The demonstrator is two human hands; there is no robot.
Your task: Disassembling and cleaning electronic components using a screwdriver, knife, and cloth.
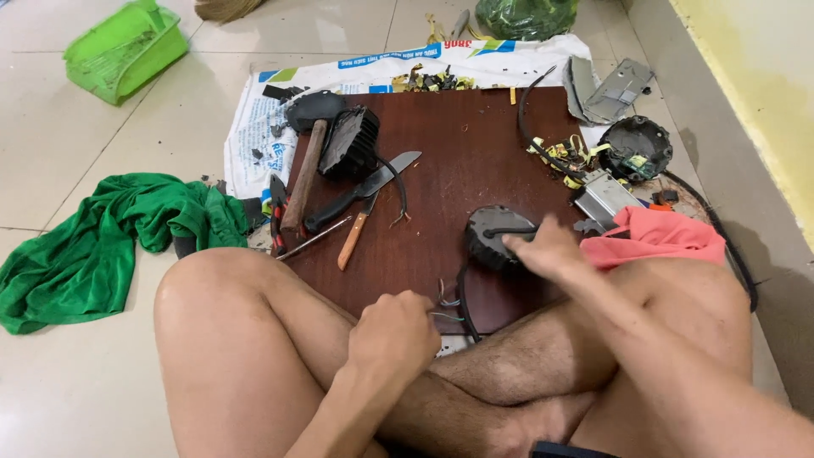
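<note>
**Both hands at the round black housing and its wires**

You sit cross-legged on the floor with a dark brown board as your surface [475,153] before your knees. Your right hand [549,248] rests on the round black ribbed housing [492,237] at the near right part of the surface, fingers curled over its top edge. Your left hand [392,329] is closed, fingers together, pinching the thin coloured wires [447,298] that trail from the housing at the near edge.

Further left on the surface lie a hammer [305,161], a second black housing [349,142], a large knife [365,193] and a small wooden-handled knife [354,237]. A green cloth [102,237] lies on the floor to your left, and a pink cloth [653,236] on your right knee.
</note>
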